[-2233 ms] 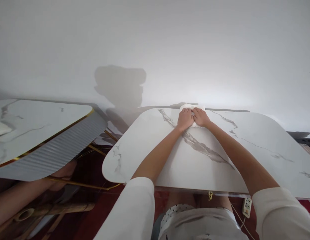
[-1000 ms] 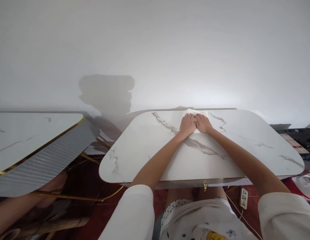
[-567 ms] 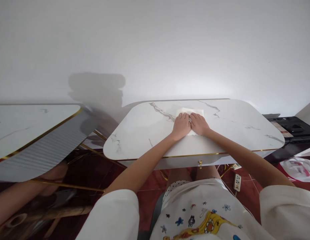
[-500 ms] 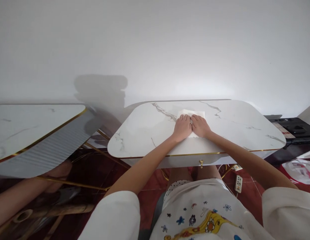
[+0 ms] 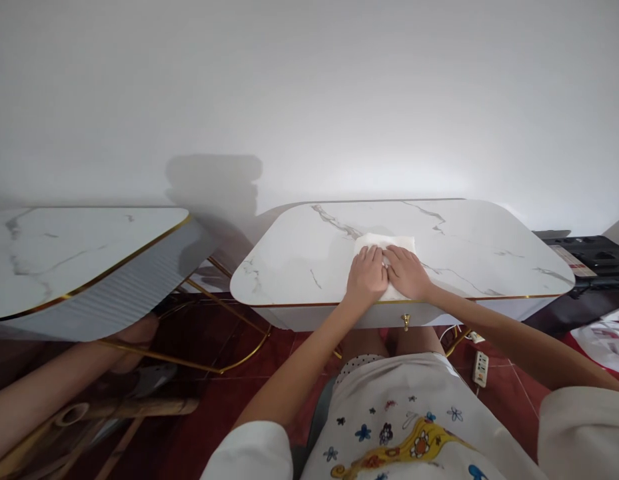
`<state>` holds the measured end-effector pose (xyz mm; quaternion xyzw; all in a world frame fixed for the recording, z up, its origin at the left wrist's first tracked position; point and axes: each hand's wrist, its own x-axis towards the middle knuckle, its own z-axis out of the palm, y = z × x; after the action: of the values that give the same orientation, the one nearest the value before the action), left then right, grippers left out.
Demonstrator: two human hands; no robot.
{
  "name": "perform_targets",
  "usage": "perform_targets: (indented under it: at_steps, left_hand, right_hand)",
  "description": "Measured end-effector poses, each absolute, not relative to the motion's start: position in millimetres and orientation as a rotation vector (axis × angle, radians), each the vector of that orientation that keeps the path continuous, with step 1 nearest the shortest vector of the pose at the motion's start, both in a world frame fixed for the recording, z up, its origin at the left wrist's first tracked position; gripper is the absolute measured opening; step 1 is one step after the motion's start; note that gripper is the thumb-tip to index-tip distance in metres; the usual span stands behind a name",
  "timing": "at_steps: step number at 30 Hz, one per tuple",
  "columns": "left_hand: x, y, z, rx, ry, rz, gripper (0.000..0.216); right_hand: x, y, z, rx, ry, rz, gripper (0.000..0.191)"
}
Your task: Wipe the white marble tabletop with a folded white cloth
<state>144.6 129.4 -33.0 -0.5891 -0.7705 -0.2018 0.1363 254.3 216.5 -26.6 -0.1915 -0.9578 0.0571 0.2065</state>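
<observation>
The white cloth (image 5: 386, 241) is lying on the tabletop (image 5: 284, 257), just right of the middle of the frame, reaching down close to the gold edge (image 5: 309, 305). The left hand (image 5: 368, 272) and the right hand (image 5: 407, 272) are resting on top of it, side by side, with fingers pointing to the top of the frame and bending a little. I cannot tell if they are pinching it or only lying on it. The cloth is looking light, soft and floppy, so it is probably bunching up easily, but not breaking. The tabletop is looking smooth, so the cloth is likely sliding well. Flat hands over its middle are seeming best for moving it; its top corners, sticking out, are looking good for lifting.
</observation>
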Motion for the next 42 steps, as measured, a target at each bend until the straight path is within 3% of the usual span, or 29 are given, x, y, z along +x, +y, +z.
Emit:
perform_targets:
  at_steps: [13,32,42]
  left_hand:
    - [175,145,-29,-1.633,-2.32,-0.71,0.046]
    - [71,292,-20,-1.641,-2.303,-0.674,0.031]
    - [48,325,-16,-1.563,-2.394,-0.666,0.028]
  right_hand:
    - [276,244,-26,-0.503,-2.696,0.203,0.046]
    - [164,393,-19,-0.48,-2.74,0.078,0.044]
    - [128,435,-23,-0.431,-2.684,0.215,0.045]
